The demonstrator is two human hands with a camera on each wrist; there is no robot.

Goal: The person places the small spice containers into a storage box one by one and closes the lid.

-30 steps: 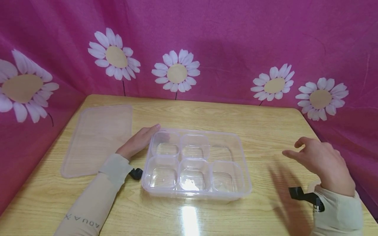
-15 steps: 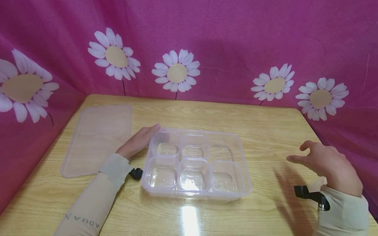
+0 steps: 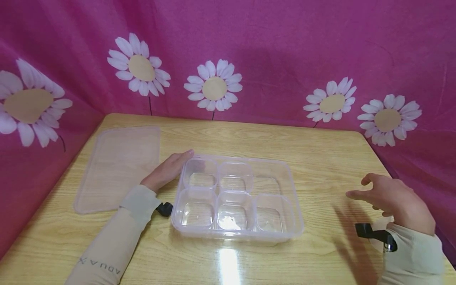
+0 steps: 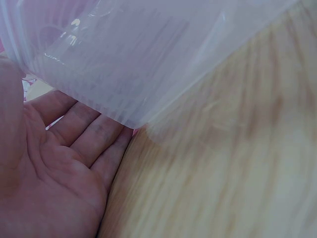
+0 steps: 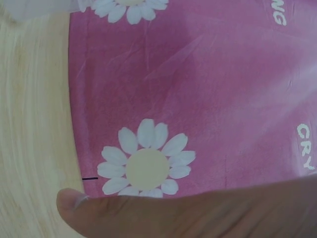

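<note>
A clear plastic food container [image 3: 297, 215] with several small square cups [image 3: 272, 213] inside stands in the middle of the wooden table. One spot at its back right has no cup. My left hand [image 3: 167, 170] holds the container at its back left corner, thumb at the rim. In the left wrist view, the left hand's fingers [image 4: 84, 126] reach behind the container wall, which hides their tips. Off to the right, my right hand [image 3: 395, 198] hovers above the table with fingers loosely bent and nothing in them.
A flat translucent lid [image 3: 121, 158] lies on the table [image 3: 320, 158] at the left. Pink cloth [image 3: 270, 59] with printed daisies hangs round the back and sides of the table.
My right hand has shifted a little to the right and slightly lower, still holding nothing. The left hand and the container have stayed put.
</note>
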